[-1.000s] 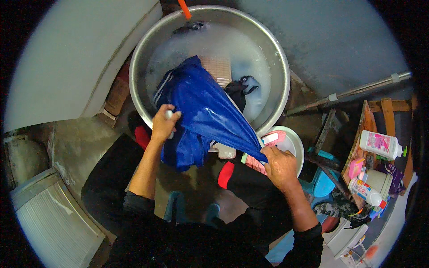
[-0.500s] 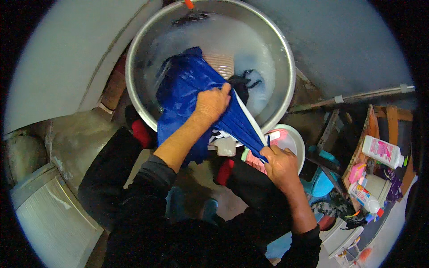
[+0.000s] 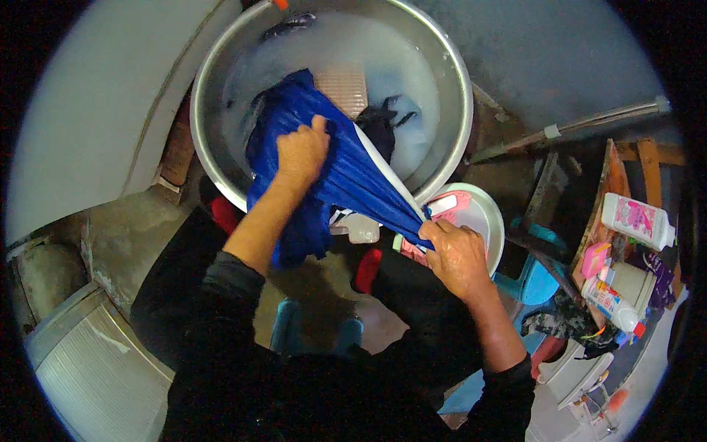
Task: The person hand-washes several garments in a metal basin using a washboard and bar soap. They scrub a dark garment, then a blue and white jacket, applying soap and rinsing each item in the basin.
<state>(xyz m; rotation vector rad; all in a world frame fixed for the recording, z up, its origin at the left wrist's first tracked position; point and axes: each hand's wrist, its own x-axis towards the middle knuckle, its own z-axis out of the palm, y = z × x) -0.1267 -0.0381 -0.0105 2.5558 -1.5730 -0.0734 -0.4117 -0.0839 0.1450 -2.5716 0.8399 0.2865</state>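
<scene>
A wet blue garment with a white trim lies partly in a large metal basin of cloudy water and hangs over its near rim. My right hand grips the garment's right end and pulls it taut beyond the rim. My left hand is closed against the blue cloth over the basin; its fingertips are hidden. A beige ridged washboard shows behind the garment, and its foot sticks out below. Dark cloth floats to the right of the board.
A pale small basin with pink cloth stands by my right hand. Farther right, a wooden shelf holds a white bottle and another bottle. A light panel rises at the left. A pipe runs along the right wall.
My left hand has moved left across the blue garment, away from its white trim. My right hand keeps its hold on the garment's end. The whole view has shifted slightly.
</scene>
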